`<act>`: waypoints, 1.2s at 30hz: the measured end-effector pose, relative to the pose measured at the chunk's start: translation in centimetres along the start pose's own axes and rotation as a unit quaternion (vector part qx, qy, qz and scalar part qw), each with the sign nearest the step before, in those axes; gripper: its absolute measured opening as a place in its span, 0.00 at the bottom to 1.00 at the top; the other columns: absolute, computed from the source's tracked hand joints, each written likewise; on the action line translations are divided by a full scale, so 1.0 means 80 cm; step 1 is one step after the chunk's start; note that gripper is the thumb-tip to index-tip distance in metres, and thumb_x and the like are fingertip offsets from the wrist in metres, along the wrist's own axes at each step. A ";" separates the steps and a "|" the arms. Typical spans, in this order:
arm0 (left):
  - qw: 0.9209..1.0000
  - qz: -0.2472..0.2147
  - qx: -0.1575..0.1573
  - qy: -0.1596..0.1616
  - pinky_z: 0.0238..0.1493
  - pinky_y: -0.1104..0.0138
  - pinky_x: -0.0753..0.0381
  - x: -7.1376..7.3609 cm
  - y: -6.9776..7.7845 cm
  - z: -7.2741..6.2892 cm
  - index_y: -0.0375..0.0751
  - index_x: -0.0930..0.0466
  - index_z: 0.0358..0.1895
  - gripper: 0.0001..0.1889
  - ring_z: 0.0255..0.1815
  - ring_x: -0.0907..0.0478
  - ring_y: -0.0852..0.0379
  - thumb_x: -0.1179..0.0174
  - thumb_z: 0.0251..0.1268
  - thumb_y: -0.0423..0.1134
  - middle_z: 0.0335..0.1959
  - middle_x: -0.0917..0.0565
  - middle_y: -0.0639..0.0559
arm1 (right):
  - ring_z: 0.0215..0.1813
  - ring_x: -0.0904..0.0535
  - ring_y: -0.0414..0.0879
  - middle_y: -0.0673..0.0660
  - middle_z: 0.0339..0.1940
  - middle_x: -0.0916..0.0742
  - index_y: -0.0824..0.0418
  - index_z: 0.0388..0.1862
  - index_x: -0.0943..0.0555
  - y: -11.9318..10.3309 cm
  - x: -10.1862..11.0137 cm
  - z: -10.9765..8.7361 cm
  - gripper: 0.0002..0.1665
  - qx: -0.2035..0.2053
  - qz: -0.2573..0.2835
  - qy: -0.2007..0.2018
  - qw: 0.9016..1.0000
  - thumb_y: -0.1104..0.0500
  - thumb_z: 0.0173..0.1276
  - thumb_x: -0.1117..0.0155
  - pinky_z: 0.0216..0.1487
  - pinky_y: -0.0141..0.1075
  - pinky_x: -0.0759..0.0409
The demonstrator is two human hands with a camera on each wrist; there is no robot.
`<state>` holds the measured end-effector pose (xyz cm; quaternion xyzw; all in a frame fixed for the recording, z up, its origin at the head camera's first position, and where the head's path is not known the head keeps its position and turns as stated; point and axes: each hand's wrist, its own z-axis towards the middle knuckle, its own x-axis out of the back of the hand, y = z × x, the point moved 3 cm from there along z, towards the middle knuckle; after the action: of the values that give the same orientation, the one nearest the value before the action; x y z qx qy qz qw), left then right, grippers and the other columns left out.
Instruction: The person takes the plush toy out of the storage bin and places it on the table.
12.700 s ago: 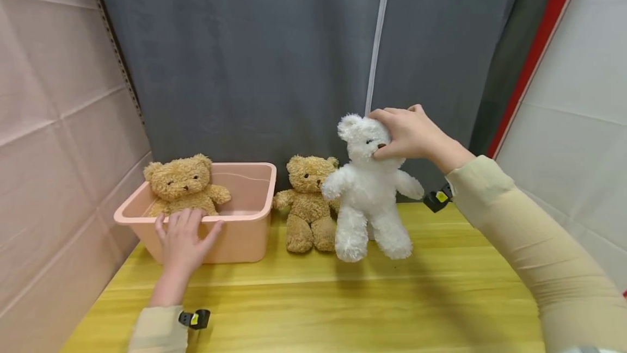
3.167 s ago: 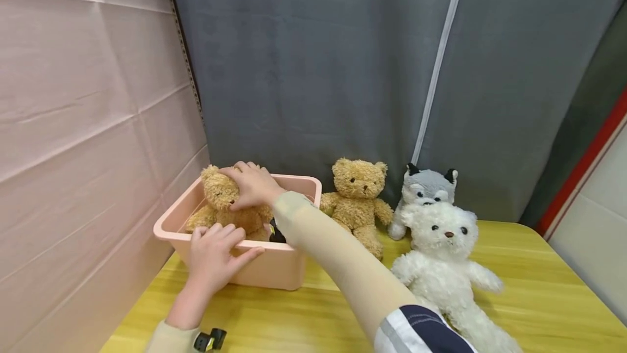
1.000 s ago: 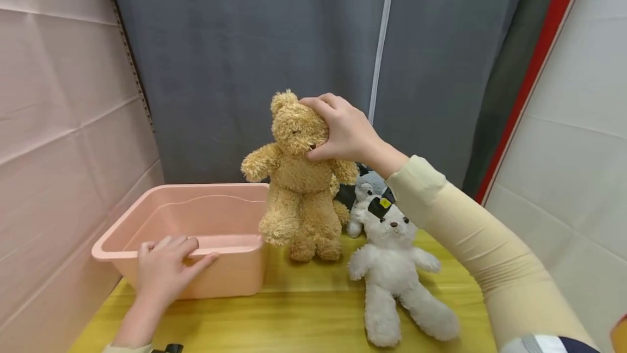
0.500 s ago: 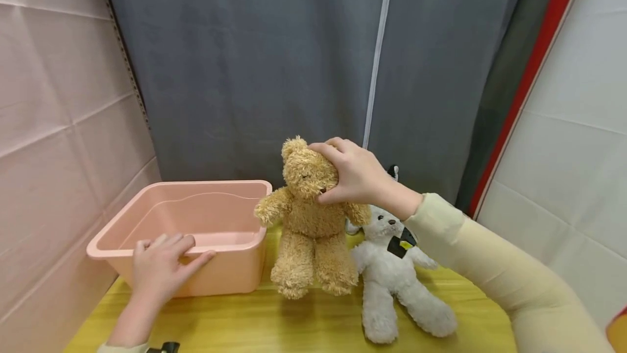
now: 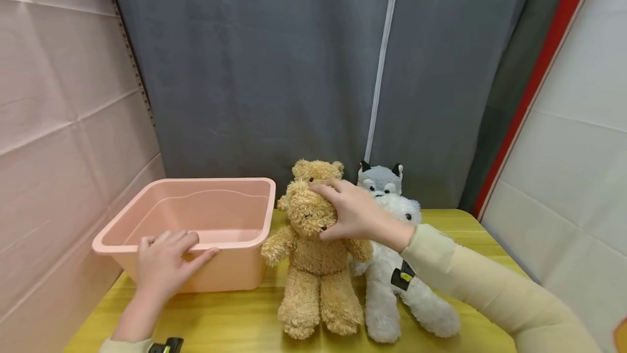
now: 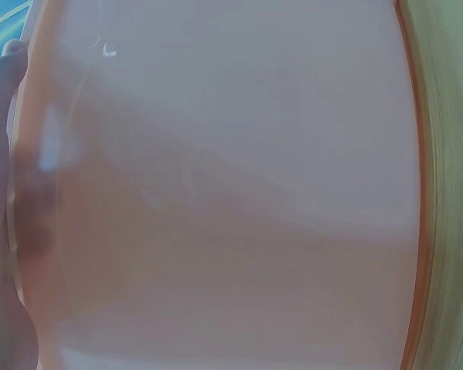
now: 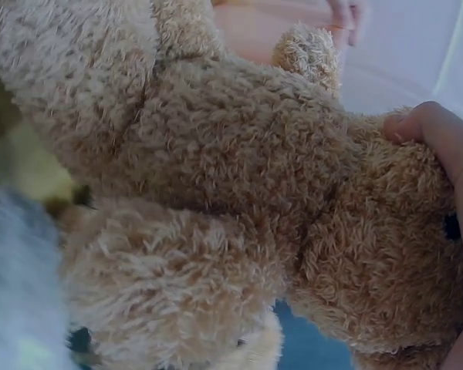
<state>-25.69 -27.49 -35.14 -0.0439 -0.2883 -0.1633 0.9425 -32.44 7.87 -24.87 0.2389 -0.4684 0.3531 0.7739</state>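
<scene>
My right hand (image 5: 360,211) grips the head of a light brown teddy bear (image 5: 319,258), covering part of its face. In the right wrist view the thumb presses into the fur of this teddy bear (image 7: 231,139). The bear is upright near the table's front; whether its feet bear its weight I cannot tell. On the left, my left hand (image 5: 164,266) holds the front rim of a pink plastic bin (image 5: 240,271), fingers hooked over the edge and thumb outside. The bin's outer wall (image 6: 231,154) fills the left wrist view. The bin's inner walls and floor show.
A second brown teddy bear (image 5: 318,168) sits behind the held one, mostly hidden. To the right, a white teddy bear (image 5: 383,304) leans against a grey husky plush (image 5: 379,176). All stand on a yellow wood-grain table (image 5: 230,323). A dark grey curtain (image 5: 245,70) hangs behind.
The brown bear, lifted out of the bin since about three seconds ago, has come right and down toward the table's front. My left hand stays on the rim.
</scene>
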 end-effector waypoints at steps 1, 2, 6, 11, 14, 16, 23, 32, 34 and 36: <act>1.000 -0.001 0.000 -0.001 0.32 0.54 0.45 0.000 0.000 0.000 0.56 0.39 0.20 0.24 0.23 0.37 0.57 0.38 0.48 0.67 0.20 0.40 0.64 | 0.46 0.24 0.48 0.56 0.53 0.22 0.51 0.70 0.32 0.000 -0.005 -0.002 0.56 -0.004 -0.001 -0.004 1.000 0.39 0.39 0.23 0.37 0.43 0.22; 1.000 -0.001 0.000 -0.001 0.32 0.54 0.45 0.000 0.001 0.000 0.56 0.39 0.20 0.24 0.23 0.37 0.57 0.39 0.48 0.67 0.20 0.40 0.64 | 0.46 0.23 0.49 0.57 0.53 0.22 0.51 0.70 0.32 0.000 -0.011 -0.005 0.56 -0.007 -0.002 -0.006 1.000 0.39 0.39 0.23 0.37 0.43 0.22; 1.000 0.001 0.001 -0.002 0.32 0.53 0.44 0.002 0.002 -0.002 0.56 0.39 0.20 0.25 0.22 0.37 0.57 0.41 0.50 0.70 0.20 0.40 0.65 | 0.45 0.24 0.48 0.56 0.51 0.22 0.51 0.70 0.31 0.002 -0.036 -0.013 0.56 -0.014 0.005 -0.018 1.000 0.39 0.39 0.23 0.38 0.42 0.23; 1.000 0.003 0.001 -0.001 0.32 0.53 0.44 0.004 0.005 -0.002 0.56 0.39 0.20 0.26 0.22 0.37 0.57 0.43 0.51 0.71 0.20 0.40 0.64 | 0.52 0.24 0.51 0.57 0.54 0.22 0.50 0.72 0.34 0.010 -0.066 -0.017 0.57 -0.027 0.036 -0.063 0.997 0.40 0.42 0.22 0.47 0.46 0.23; 1.000 0.004 -0.001 0.004 0.32 0.53 0.44 0.004 0.006 -0.003 0.55 0.38 0.20 0.26 0.22 0.37 0.57 0.44 0.51 0.71 0.19 0.39 0.64 | 0.56 0.25 0.53 0.58 0.59 0.23 0.48 0.73 0.35 0.017 -0.076 -0.017 0.57 -0.050 0.066 -0.090 0.993 0.42 0.42 0.22 0.53 0.47 0.25; 1.000 0.007 -0.004 0.008 0.31 0.53 0.44 0.005 0.007 -0.003 0.54 0.38 0.20 0.26 0.22 0.37 0.57 0.45 0.51 0.71 0.19 0.39 0.64 | 0.58 0.26 0.54 0.58 0.61 0.24 0.48 0.74 0.36 0.021 -0.079 -0.015 0.57 -0.056 0.080 -0.103 0.990 0.42 0.43 0.22 0.54 0.48 0.25; 1.000 0.008 -0.007 0.013 0.31 0.54 0.46 0.008 0.009 -0.001 0.53 0.38 0.20 0.27 0.21 0.39 0.57 0.47 0.53 0.73 0.19 0.41 0.63 | 0.58 0.26 0.55 0.60 0.61 0.25 0.51 0.75 0.39 0.024 -0.081 -0.010 0.60 -0.032 0.084 -0.127 0.988 0.39 0.44 0.24 0.52 0.49 0.25; 1.000 0.012 -0.003 0.005 0.31 0.54 0.45 0.007 0.007 0.000 0.54 0.38 0.21 0.28 0.22 0.39 0.57 0.51 0.55 0.75 0.20 0.39 0.63 | 0.61 0.27 0.54 0.59 0.65 0.26 0.50 0.75 0.39 0.026 -0.076 -0.008 0.60 -0.023 0.093 -0.139 0.986 0.39 0.43 0.24 0.56 0.49 0.27; 1.000 0.013 -0.003 0.003 0.31 0.54 0.45 0.007 0.006 -0.002 0.54 0.38 0.21 0.28 0.22 0.39 0.57 0.51 0.55 0.74 0.20 0.39 0.63 | 0.62 0.28 0.55 0.59 0.66 0.27 0.50 0.75 0.39 0.026 -0.076 -0.008 0.59 -0.021 0.094 -0.145 0.985 0.41 0.44 0.24 0.56 0.49 0.27; 1.000 0.014 -0.003 0.001 0.31 0.54 0.45 0.007 0.007 -0.003 0.54 0.38 0.21 0.28 0.22 0.39 0.57 0.50 0.55 0.74 0.20 0.39 0.63 | 0.62 0.27 0.55 0.59 0.66 0.27 0.51 0.75 0.39 0.026 -0.076 -0.009 0.59 -0.018 0.092 -0.151 0.984 0.43 0.44 0.25 0.55 0.49 0.26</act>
<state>-24.98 -27.18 -35.00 -0.0505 -0.2866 -0.1514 0.9447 -35.55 7.71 -30.53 0.2314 -0.6058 0.3744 0.6628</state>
